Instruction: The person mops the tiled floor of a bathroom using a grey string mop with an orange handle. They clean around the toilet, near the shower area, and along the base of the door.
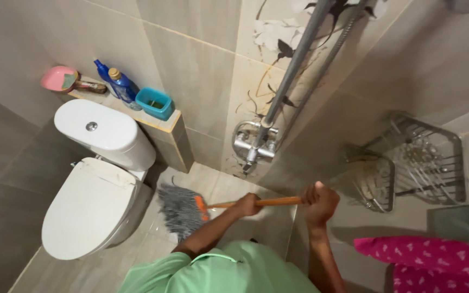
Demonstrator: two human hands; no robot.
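Mop (pixel 183 209) beside the toilet (pixel 90 209), our left hand (pixel 247 205) and right hand (pixel 321 203) both clenched on its handle; swing wide and we clip the bowl.

Evenly lit, soft and fairly bright, no hard glare. Faint shadows under the wire rack (pixel 419 163) and beside the toilet (pixel 96 184). Strong wide-angle bending at the edges. Slightly soft throughout, mop head (pixel 180 209) a little blurred.

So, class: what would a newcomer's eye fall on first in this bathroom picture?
Both hands, left and right, grip an orange mop whose grey head rests on the tiled floor, centre. A white toilet with its lid shut fills the lower left. A chrome shower pipe climbs the flowered wall.
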